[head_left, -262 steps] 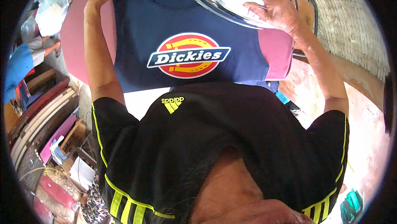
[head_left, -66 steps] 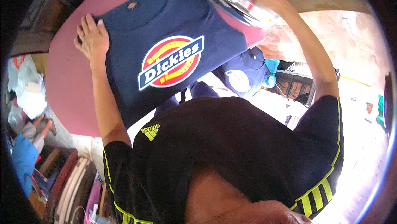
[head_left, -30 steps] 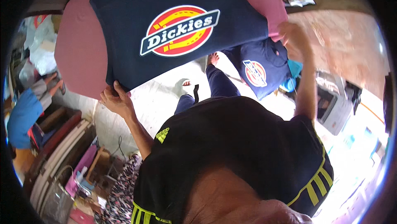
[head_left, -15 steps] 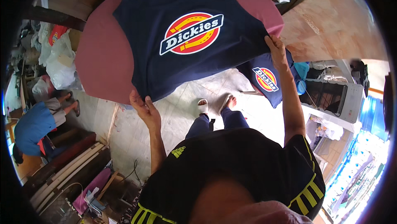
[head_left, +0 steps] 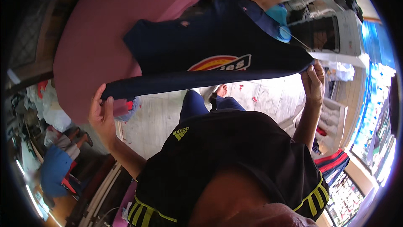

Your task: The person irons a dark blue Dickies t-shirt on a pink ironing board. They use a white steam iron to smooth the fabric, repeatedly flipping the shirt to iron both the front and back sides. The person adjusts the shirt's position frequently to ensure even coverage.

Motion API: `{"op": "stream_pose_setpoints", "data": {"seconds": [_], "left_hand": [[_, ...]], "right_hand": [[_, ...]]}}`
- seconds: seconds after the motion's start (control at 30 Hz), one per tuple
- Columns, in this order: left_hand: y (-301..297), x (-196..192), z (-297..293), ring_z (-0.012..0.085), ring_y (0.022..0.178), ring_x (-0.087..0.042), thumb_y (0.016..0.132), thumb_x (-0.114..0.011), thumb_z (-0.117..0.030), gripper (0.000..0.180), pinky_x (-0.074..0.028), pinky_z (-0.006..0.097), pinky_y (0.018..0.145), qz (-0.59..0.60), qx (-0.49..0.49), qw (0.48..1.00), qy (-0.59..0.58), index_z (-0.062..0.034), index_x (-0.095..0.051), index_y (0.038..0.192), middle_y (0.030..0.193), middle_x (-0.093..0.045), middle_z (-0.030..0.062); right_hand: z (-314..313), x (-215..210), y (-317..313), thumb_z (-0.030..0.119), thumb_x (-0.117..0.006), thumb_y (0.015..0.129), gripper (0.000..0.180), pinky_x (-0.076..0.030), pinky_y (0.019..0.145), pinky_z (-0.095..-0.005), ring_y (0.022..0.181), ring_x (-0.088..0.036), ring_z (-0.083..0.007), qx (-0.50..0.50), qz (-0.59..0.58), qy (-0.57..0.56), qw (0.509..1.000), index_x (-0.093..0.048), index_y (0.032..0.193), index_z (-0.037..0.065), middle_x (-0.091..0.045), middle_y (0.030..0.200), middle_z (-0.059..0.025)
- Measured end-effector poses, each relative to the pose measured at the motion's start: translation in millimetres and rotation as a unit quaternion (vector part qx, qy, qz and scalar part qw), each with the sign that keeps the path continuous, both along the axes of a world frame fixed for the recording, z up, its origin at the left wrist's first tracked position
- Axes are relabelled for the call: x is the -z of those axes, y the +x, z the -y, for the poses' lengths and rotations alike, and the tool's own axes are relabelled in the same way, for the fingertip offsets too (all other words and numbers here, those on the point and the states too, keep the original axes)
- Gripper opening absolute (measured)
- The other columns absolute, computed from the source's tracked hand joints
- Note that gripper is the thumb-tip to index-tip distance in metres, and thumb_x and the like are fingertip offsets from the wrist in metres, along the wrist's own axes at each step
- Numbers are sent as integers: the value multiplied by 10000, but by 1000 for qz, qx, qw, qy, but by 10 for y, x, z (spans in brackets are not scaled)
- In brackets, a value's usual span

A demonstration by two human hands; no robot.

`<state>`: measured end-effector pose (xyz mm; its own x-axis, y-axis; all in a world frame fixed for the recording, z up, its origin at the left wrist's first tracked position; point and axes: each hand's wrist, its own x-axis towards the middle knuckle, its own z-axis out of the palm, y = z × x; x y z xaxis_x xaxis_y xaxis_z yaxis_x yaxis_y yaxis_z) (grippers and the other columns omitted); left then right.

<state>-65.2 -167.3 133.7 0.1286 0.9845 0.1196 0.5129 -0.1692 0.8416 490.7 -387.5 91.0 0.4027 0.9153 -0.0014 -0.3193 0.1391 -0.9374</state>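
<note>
Navy shirt (head_left: 218,55) lifted off pink board (head_left: 92,46); left hand (head_left: 102,116) at eight o'clock and right hand (head_left: 314,78) at three, both clamped on hem.

The navy T-shirt (head_left: 210,55), flat on the pink ironing board (head_left: 92,46) a moment ago, now lifts off it, its hem pulled up by the left hand (head_left: 102,113) and right hand (head_left: 314,78).

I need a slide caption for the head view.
Both hands, left hand and right hand, lift a navy T-shirt off a pink board.
</note>
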Motion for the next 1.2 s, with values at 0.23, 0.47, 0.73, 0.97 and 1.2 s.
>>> {"op": "stream_pose_setpoints", "data": {"seconds": [0.23, 0.47, 0.73, 0.97, 1.2], "left_hand": [[1482, 831, -665, 172, 829, -666, 907, -658, -15, 116, -504, 286, 741, -97, 146, 983, 52, -32, -709, 1010, 919, -694, 88], [3069, 1883, -1445, 203, 871, -690, 989, -590, -116, 166, -527, 314, 813, 57, 132, 988, 50, -6, -674, 1080, 935, -724, 109], [3638, 1772, -1528, 142, 897, -621, 946, -652, -73, 168, -531, 276, 833, 443, 136, 885, 40, 43, -626, 1065, 1006, -657, 97], [3234, 3784, -1241, 105, 835, -605, 858, -755, -6, 178, -516, 250, 724, 301, -42, 945, -119, -85, -626, 951, 945, -649, 16], [3082, 4808, -1060, 128, 839, -621, 866, -752, 10, 190, -559, 285, 682, 277, -118, 911, -281, -96, -635, 973, 950, -618, 1]], "right_hand": [[413, 225, 467, 138, -630, 986, 284, -416, 844, -219, 918, -534, -69, 226, 140, -185, 946, -624, 1222, -20, -587, 957, 13], [33, 1113, 1657, 252, -733, 928, 303, -467, 870, -310, 964, -595, -112, 354, 122, -278, 885, -688, 1115, 18, -677, 1028, -35], [231, 1215, 1813, 227, -677, 955, 370, -435, 1011, -395, 1153, -595, -229, 425, 69, -225, 874, -628, 1211, -36, -659, 1187, -120], [625, 3546, 1173, 261, -617, 946, 271, -425, 1001, -466, 1189, -566, -220, 385, -88, -352, 849, -653, 1143, 78, -643, 1215, -84], [658, 4234, 822, 185, -741, 906, 140, -554, 639, -265, 627, -628, -88, 346, -138, -394, 840, -632, 833, 138, -657, 755, 13]]}}
